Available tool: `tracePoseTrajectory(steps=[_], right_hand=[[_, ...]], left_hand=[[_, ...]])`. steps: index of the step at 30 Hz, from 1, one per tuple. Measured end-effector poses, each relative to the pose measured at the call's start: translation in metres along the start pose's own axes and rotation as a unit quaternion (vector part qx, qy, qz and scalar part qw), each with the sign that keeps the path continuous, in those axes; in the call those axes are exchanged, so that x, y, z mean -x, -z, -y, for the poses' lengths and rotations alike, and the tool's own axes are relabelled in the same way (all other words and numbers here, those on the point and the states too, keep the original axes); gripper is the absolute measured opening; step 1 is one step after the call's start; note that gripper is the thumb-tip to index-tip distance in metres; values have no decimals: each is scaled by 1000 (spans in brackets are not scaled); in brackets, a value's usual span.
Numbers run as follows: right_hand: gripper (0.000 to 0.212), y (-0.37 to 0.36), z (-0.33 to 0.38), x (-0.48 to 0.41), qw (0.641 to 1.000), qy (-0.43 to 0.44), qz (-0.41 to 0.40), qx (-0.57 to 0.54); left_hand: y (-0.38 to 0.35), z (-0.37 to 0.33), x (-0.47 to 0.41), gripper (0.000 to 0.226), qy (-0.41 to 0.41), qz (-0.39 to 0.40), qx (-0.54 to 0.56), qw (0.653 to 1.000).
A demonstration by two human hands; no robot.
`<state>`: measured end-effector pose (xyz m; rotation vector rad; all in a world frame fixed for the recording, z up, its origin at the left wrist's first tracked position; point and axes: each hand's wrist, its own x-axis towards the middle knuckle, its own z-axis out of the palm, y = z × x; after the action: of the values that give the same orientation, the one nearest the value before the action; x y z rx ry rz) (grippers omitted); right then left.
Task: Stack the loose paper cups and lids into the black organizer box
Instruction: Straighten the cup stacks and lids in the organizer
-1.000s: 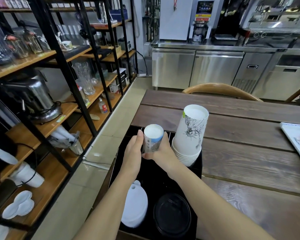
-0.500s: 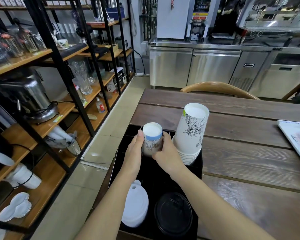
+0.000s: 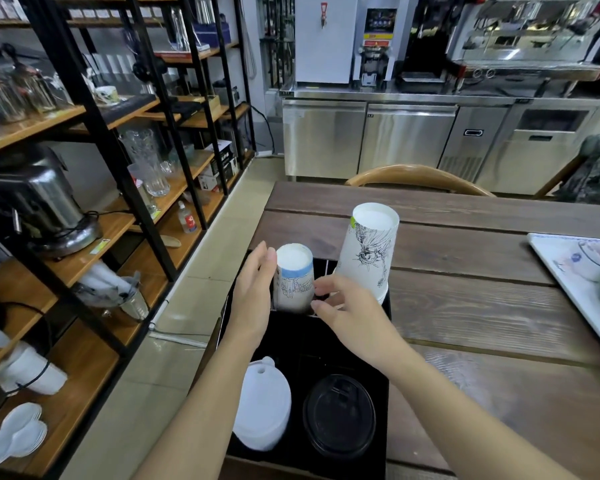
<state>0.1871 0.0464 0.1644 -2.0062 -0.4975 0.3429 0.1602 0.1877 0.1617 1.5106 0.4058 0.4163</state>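
Inverted small paper cup (image 3: pixel 293 283) is flanked in organizer box (image 3: pixel 383 403) far-left compartment. Left hand (image 3: pixel 253 299) is held flat, fingers together, against its side. Right hand (image 3: pixel 352 315) fingers loosely spread, fingertips touching cup.

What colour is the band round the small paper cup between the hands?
Blue, above a line drawing, on the small upside-down white paper cup; head view.

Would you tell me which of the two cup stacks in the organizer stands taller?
The right-hand stack, with the black ink drawing; the blue-banded stack between the hands is clearly shorter.

Left grip (image 3: pixel 253 292) and right grip (image 3: pixel 352 315) loosely spread, reaching forward.
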Motion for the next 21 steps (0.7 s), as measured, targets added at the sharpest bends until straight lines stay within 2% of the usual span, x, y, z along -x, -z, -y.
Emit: tracePoseTrajectory(steps=[3, 10, 13, 16, 19, 21], right_hand=[[19, 23, 14, 12, 1000, 21, -16, -17], [24, 67, 57, 50, 989, 108, -87, -47], [22, 70, 51, 62, 991, 94, -92, -28], [22, 59, 22, 70, 996, 38, -78, 9], [15, 38, -13, 80, 997, -34, -66, 38], [22, 23, -35, 85, 993, -76, -55, 75]], left_hand=[[-4, -14, -1, 51, -46, 3, -40, 998], [-13, -57, 15, 57, -191, 12, -135, 972], [-14, -63, 31, 51, -223, 3, -155, 962], [-15, -44, 46, 51, -208, 15, -170, 963], [-15, -6, 64, 54, -135, 35, -202, 969], [-14, 19, 78, 56, -80, 66, -239, 965]])
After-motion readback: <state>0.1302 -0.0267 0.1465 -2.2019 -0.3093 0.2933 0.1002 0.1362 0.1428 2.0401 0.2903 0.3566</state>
